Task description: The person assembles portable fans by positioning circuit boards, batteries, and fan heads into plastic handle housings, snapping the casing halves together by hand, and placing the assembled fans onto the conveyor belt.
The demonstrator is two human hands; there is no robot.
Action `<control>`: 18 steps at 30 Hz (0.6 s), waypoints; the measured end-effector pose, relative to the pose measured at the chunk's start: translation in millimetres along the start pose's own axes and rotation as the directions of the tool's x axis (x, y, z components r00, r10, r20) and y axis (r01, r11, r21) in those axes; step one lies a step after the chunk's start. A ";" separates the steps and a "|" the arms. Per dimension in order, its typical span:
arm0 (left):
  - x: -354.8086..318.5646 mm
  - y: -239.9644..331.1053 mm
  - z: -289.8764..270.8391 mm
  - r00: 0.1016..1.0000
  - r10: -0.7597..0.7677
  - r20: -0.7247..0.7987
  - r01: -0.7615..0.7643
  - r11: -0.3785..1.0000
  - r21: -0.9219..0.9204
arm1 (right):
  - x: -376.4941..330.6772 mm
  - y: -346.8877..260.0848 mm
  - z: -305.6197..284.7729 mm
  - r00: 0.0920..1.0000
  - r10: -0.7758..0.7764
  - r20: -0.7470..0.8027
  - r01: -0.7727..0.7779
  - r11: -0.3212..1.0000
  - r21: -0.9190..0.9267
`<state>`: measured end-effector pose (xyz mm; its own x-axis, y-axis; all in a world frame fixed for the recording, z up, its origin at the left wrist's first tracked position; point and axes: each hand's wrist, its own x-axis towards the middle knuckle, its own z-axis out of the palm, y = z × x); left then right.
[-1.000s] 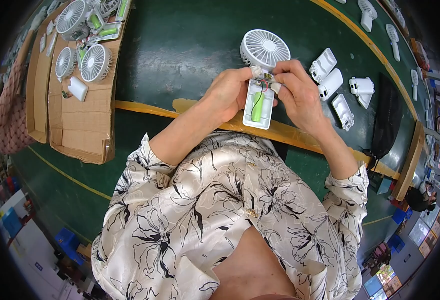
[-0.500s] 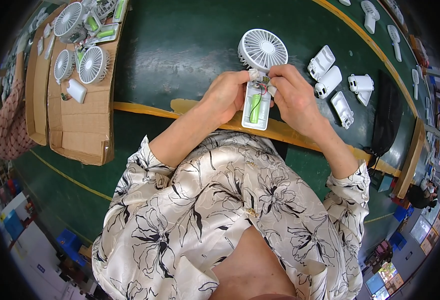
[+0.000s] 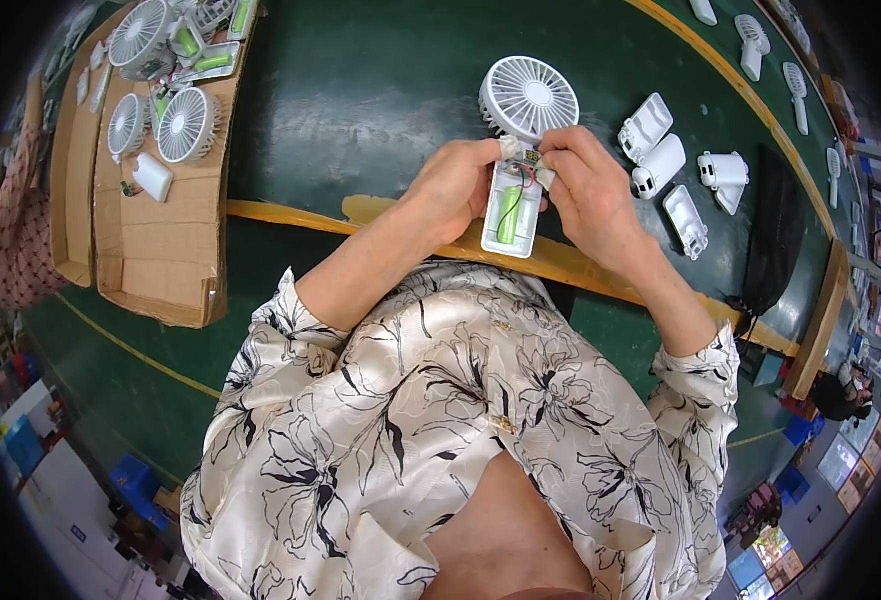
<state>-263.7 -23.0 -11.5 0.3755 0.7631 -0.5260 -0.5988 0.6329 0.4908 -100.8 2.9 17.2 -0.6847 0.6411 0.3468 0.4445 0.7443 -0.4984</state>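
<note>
A white handheld fan point(image 3: 533, 95) lies over the table's near edge, its round grille pointing away from me. Its handle is uncovered, with a green battery point(image 3: 509, 214), thin red and black wires and a small circuit board point(image 3: 531, 157) showing inside. My left hand point(image 3: 457, 185) is closed on the left side of the handle, thumb near the neck, with white wrapping on the thumb tip. Pinched at the right side of the board is my right hand point(image 3: 588, 182), its fingertips also partly wrapped in white. Whether they hold a small part there is hidden.
On the green table point(image 3: 360, 110), several white handle shells point(image 3: 658, 165) lie to the right, beside a black pouch point(image 3: 772, 230). A cardboard tray point(image 3: 160, 265) at left holds fans and handles with green batteries. More fans point(image 3: 751, 47) lie beyond the yellow strip. Another person's sleeve point(image 3: 15, 245) shows at far left.
Both hands stay at the fan's neck with almost the same grip. The handle's lower end has shifted very slightly left, and the whole view has moved a little.
</note>
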 end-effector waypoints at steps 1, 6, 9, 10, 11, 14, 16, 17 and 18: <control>0.2 0.2 -0.5 1.000 0.005 0.013 -0.005 1.000 -0.003 | 0.2 0.2 0.1 1.000 0.000 0.002 0.000 1.000 -0.001; 3.3 -0.2 -3.1 0.999 0.018 0.029 -0.018 1.000 -0.010 | 1.5 -0.5 0.3 1.000 0.015 0.009 -0.015 1.000 0.000; 3.5 -0.3 -3.2 1.000 0.024 0.019 -0.024 1.000 -0.010 | 1.5 -0.1 0.7 1.000 0.010 0.012 -0.010 1.000 -0.005; 3.9 -0.1 -3.3 1.000 0.020 0.024 -0.020 1.000 -0.003 | 1.5 -0.2 0.5 1.000 0.011 0.011 -0.011 1.000 -0.006; 4.2 0.0 -3.3 0.999 0.015 0.029 -0.016 1.000 0.005 | 1.6 -0.3 0.2 1.000 0.014 0.009 -0.014 1.000 -0.006; 2.4 1.6 -1.7 0.999 0.013 0.030 -0.014 1.000 0.002 | 1.5 0.0 -0.2 1.000 0.011 0.016 -0.011 1.000 -0.011; 1.1 1.6 -0.7 1.000 0.013 0.007 -0.013 1.000 -0.006 | 1.4 0.4 0.4 1.000 0.004 0.025 -0.004 1.000 -0.014; 0.3 1.5 -0.1 1.000 0.012 -0.015 -0.012 1.000 -0.013 | 0.9 0.3 1.1 0.999 -0.019 0.036 0.020 0.998 -0.052; -0.1 1.5 1.4 1.000 0.011 -0.014 -0.011 1.000 -0.013 | 0.4 0.2 1.1 0.998 -0.038 0.047 0.043 0.995 -0.090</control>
<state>-263.7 -22.0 -9.7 0.3587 0.7680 -0.5305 -0.6118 0.6227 0.4878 -101.7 3.1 16.3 -0.7276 0.6025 0.3279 0.4651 0.7847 -0.4097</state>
